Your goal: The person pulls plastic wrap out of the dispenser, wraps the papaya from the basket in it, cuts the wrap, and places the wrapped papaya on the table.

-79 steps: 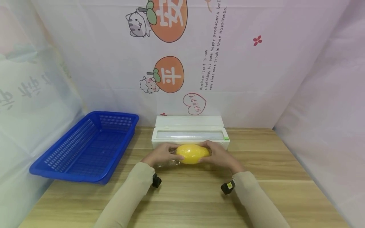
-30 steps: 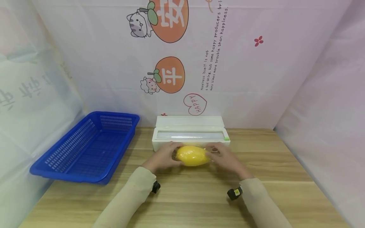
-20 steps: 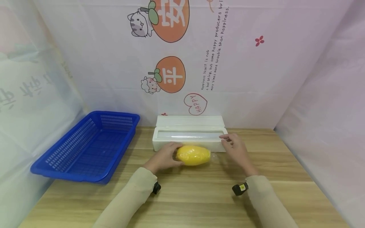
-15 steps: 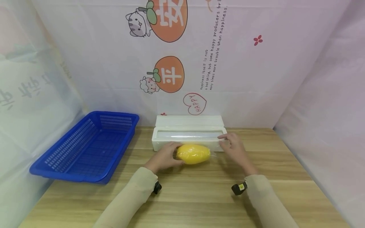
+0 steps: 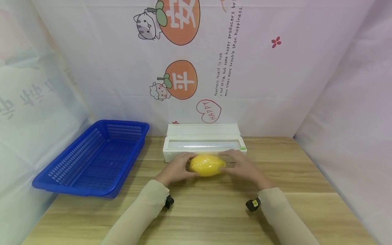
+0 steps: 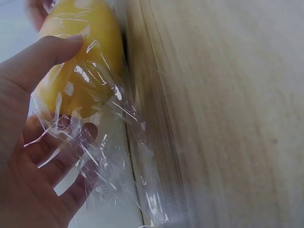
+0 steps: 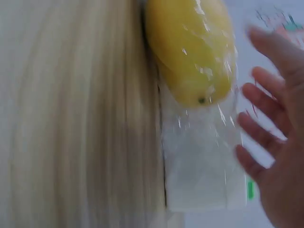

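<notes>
A yellow, mango-shaped fruit [image 5: 206,165], wrapped in clear cling film [image 6: 107,156], is held in front of a white cling film box [image 5: 171,155]. My left hand [image 5: 177,170] grips its left end, thumb pressed on top and fingers behind it. Loose, crinkled film trails from that end in the left wrist view. At the right end my right hand [image 5: 243,167] has its fingers spread, and in the right wrist view a gap shows between those fingers and the fruit. Film also extends past this end, over the box's front.
The box's lid [image 5: 203,129] stands raised, with a roll of film [image 5: 203,145] inside and a green tab [image 5: 243,148] at the right. A blue plastic basket [image 5: 73,190] stands on the left of the wooden table [image 5: 208,217]. Printed cloth [image 5: 260,85] hangs behind.
My right hand leaves the fruit's right end, moves to the box's right corner, then comes back beside the fruit. The left hand keeps its hold, and the fruit hardly shifts.
</notes>
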`<state>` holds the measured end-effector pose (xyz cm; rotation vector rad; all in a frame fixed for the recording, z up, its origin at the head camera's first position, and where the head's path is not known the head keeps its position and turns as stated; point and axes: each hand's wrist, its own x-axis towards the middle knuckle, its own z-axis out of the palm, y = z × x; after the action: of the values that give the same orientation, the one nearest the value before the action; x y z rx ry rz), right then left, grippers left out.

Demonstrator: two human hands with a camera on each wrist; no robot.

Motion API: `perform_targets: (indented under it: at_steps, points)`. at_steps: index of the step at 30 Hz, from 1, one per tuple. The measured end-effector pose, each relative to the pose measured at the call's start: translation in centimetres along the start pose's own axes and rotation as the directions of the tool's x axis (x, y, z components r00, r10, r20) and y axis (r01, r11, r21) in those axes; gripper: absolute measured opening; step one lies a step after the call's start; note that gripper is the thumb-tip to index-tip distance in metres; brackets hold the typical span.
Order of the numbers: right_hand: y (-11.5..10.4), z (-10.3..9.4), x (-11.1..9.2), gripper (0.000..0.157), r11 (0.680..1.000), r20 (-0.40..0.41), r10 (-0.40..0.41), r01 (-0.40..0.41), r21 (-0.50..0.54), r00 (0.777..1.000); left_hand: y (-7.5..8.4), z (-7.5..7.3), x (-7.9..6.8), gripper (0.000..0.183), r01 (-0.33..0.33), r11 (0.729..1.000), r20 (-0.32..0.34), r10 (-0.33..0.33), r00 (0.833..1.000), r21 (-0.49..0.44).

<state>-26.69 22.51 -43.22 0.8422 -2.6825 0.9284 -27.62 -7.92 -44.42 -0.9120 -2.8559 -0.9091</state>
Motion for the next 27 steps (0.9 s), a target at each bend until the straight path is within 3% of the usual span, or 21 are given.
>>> perform_targets:
  at_steps: [2,4,12,24,27]
  points:
    - [-0.2,0.6,0.1,0.065,1.0,0.078,-0.012,0.013,-0.008,0.997,0.0,0.0,0.0,0.077,0.003,1.0,0.0,-0.003,1.0,-0.003]
    - [-0.1,1.1,0.1,0.069,1.0,0.102,-0.004,0.004,-0.002,0.995,0.0,0.1,0.1,0.075,0.003,1.0,-0.006,-0.003,1.0,-0.011]
    - [0.2,2.0,0.2,0.064,0.995,0.088,0.057,-0.064,0.072,0.995,-0.3,0.1,0.3,0.064,0.005,0.995,-0.025,-0.007,1.0,-0.096]
    - [-0.4,1.2,-0.4,0.069,0.983,0.088,0.076,-0.09,0.162,0.993,-0.1,-0.1,0.2,0.067,-0.028,0.998,0.001,0.028,1.0,-0.048]
    - [-0.5,0.3,-0.7,0.06,0.979,0.042,0.105,-0.11,0.173,0.994,0.0,0.0,0.1,0.07,-0.013,0.999,0.015,0.014,1.0,-0.043]
